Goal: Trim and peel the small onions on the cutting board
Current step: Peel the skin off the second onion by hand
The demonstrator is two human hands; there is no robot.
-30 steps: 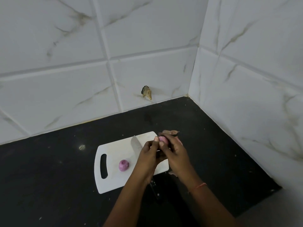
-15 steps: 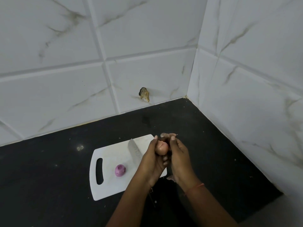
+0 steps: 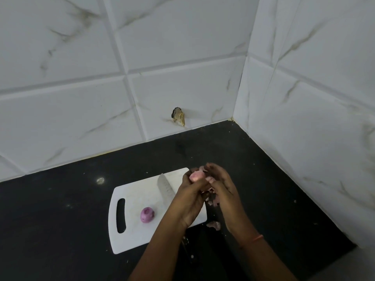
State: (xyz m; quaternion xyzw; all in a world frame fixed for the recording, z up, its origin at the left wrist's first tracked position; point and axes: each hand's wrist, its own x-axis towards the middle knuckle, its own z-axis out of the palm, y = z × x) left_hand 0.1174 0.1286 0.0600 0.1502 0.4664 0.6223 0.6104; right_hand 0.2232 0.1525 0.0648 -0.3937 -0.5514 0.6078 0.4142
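A small pink onion [image 3: 196, 176] is held up above the right end of the white cutting board [image 3: 134, 194]. My left hand [image 3: 190, 197] grips it from below and the left. My right hand [image 3: 221, 186] has its fingertips at the onion's right side, with bits of skin [image 3: 213, 200] hanging under its fingers. A second onion [image 3: 147, 214], purple and peeled, lies on the board near the handle slot. A knife blade [image 3: 165, 189] rests on the board; my left forearm hides its handle.
The board lies on a black counter [image 3: 60, 209] in a corner of white marbled tile walls [image 3: 304, 98]. Loose onion peels [image 3: 214, 225] sit on the counter just off the board's right edge. A brownish scrap [image 3: 178, 116] sticks to the back wall.
Both hands stay together above the board's right end. The onion in them has turned and shows more pale pink flesh. Skin pieces now hang beneath the right fingers.
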